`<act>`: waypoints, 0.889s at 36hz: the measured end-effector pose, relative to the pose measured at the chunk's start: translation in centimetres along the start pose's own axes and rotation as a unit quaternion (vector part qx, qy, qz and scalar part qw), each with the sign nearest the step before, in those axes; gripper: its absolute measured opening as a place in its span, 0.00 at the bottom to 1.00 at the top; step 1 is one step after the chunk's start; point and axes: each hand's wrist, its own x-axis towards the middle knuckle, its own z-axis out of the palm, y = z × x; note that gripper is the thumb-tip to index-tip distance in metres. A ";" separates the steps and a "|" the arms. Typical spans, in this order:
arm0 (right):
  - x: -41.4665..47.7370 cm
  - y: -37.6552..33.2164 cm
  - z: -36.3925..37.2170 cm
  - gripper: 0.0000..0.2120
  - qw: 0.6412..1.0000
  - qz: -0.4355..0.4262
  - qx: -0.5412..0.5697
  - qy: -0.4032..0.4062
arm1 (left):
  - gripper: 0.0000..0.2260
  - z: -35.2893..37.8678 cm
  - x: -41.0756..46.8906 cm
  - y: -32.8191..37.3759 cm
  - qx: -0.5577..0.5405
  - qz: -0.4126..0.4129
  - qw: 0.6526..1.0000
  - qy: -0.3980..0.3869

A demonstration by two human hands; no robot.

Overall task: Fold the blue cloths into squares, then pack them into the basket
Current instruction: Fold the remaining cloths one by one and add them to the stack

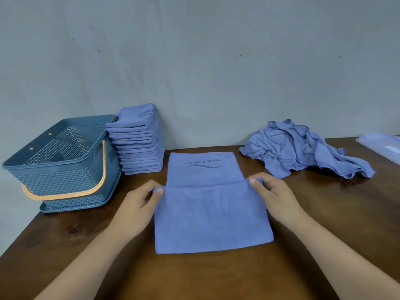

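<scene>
A blue cloth (212, 215) printed "YOGA FITNESS" lies in the middle of the brown table, its near part folded up over the far part. My left hand (138, 204) pinches the left corner of the folded edge. At the right corner of that edge my right hand (273, 195) pinches the cloth too. A stack of several folded blue cloths (137, 140) stands against the wall at the back left. Right beside it, to the left, is a dark blue perforated basket (65, 165) with an orange handle; nothing shows inside it. A crumpled heap of blue cloths (303, 149) lies at the back right.
The table's (216, 278) left edge runs diagonally just below the basket. A pale plastic tray or lid (381, 146) sits at the far right edge of view. A grey wall closes off the back of the table.
</scene>
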 end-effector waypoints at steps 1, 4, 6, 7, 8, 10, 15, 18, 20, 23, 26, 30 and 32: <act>1.4 0.2 0.1 0.13 1.000 -0.006 -0.011 0.002 | 0.13 0.0 1.4 -0.4 0.021 -0.002 1.000 0.009; 6.0 1.0 0.5 0.13 0.999 -0.009 -0.036 0.008 | 0.13 0.1 5.8 -1.5 0.071 -0.012 0.997 0.039; 9.2 2.0 1.0 0.13 0.998 -0.006 -0.064 0.014 | 0.13 0.4 8.6 -2.3 0.109 -0.019 0.992 0.060; 10.8 2.8 1.3 0.13 0.997 -0.007 -0.074 0.018 | 0.12 0.8 10.1 -2.6 0.119 -0.028 0.990 0.071; 12.2 3.4 1.6 0.11 0.996 -0.003 -0.084 0.027 | 0.10 1.3 11.4 -2.8 0.124 -0.042 0.988 0.082; 14.5 4.4 2.2 0.10 0.992 0.025 -0.116 0.039 | 0.11 2.7 13.4 -2.8 0.163 -0.076 0.979 0.096; 15.1 4.6 5.5 0.23 0.958 -0.014 -0.287 0.008 | 0.19 7.6 13.0 -2.3 0.333 0.027 0.941 0.059; 13.3 4.0 7.7 0.21 0.935 -0.088 -0.337 -0.069 | 0.22 9.8 11.8 -2.5 0.330 0.045 0.942 -0.045; 12.3 4.2 8.7 0.25 0.908 -0.088 -0.385 -0.138 | 0.27 10.5 11.5 -3.1 0.324 0.023 0.938 -0.118; 10.8 5.1 9.4 0.32 0.876 -0.041 -0.425 -0.226 | 0.33 10.6 10.5 -4.3 0.316 -0.002 0.931 -0.183; 9.0 5.5 9.4 0.34 0.870 -0.025 -0.426 -0.246 | 0.34 10.5 8.6 -4.6 0.319 -0.011 0.927 -0.198; 5.8 4.6 9.1 0.34 0.869 -0.036 -0.433 -0.238 | 0.35 10.3 5.5 -3.9 0.326 0.004 0.925 -0.196; 3.9 4.3 9.0 0.34 0.866 -0.040 -0.438 -0.237 | 0.35 10.0 3.6 -3.5 0.327 0.011 0.924 -0.196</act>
